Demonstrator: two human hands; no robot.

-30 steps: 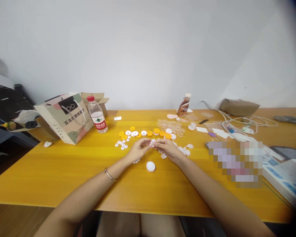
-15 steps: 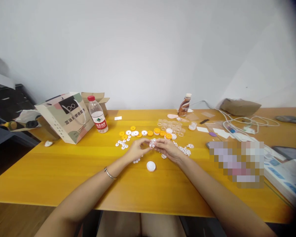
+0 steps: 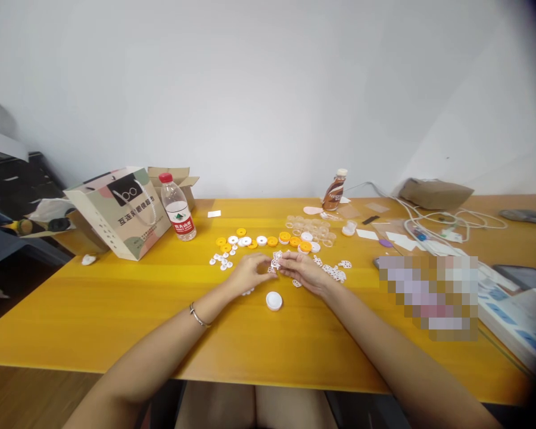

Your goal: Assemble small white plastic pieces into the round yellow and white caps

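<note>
Between my two hands is a small white openwork piece (image 3: pixel 276 260) with cut-out holes. My right hand (image 3: pixel 307 269) pinches it by its right side. My left hand (image 3: pixel 250 274) has thumb and forefinger closed on its left and lower edge. A round white lid-like disc (image 3: pixel 274 301) lies on the table just in front of my hands. More flat white openwork pieces (image 3: pixel 335 273) are scattered right of my right hand. Small white knobbed pieces (image 3: pixel 223 261) lie beyond my left hand, and a few more are partly hidden under it.
Yellow rings (image 3: pixel 272 241) and white rings (image 3: pixel 261 241) form a row behind my hands, with clear cups (image 3: pixel 310 223) further right. A water bottle (image 3: pixel 177 208) and paper bag (image 3: pixel 120 214) stand left; a coffee bottle (image 3: pixel 334 192), cables (image 3: pixel 429 220) and a power strip (image 3: pixel 509 316) are right.
The openwork piece has turned slightly between my fingers, and my left thumb has moved a little lower, away from the forefinger. The things on the table stay put.
</note>
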